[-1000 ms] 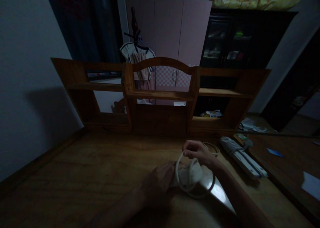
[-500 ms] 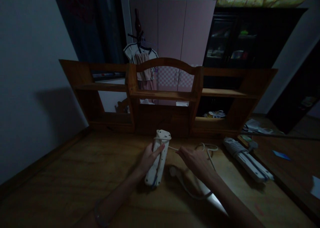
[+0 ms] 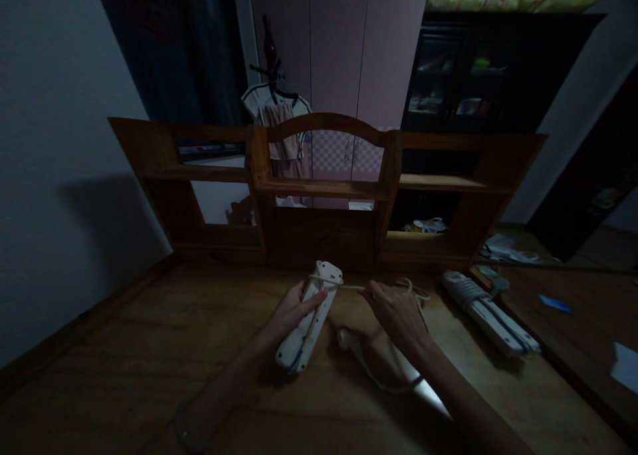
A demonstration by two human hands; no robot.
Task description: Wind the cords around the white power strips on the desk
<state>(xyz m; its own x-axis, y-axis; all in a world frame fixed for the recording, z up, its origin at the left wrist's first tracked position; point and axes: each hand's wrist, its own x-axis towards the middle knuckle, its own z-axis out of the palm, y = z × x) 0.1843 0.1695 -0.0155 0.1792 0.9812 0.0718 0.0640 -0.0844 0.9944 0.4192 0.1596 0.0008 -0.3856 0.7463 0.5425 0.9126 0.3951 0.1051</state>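
A white power strip (image 3: pixel 310 322) is tilted above the wooden table, its far end leaning right. My left hand (image 3: pixel 294 311) is closed round its left side, with the thumb across the face. One turn of white cord (image 3: pixel 351 287) crosses the strip's far end and runs taut to my right hand (image 3: pixel 393 309), whose fingers pinch it. Beyond that hand the cord lies in loose loops on the table. Its plug (image 3: pixel 343 339) rests on the tabletop between my hands, partly in shadow.
A second power strip (image 3: pixel 491 315), its cord wound round one end, lies at the right of the table (image 3: pixel 199 349). Along the back edge stands a wooden shelf unit (image 3: pixel 323 189). A lower brown surface at the right bears a blue card (image 3: pixel 555 303) and a paper (image 3: pixel 625 365).
The power strip has tilted further, its near end swinging left. My right hand has shifted slightly right and up, drawing the cord straighter. The view has shifted a little.
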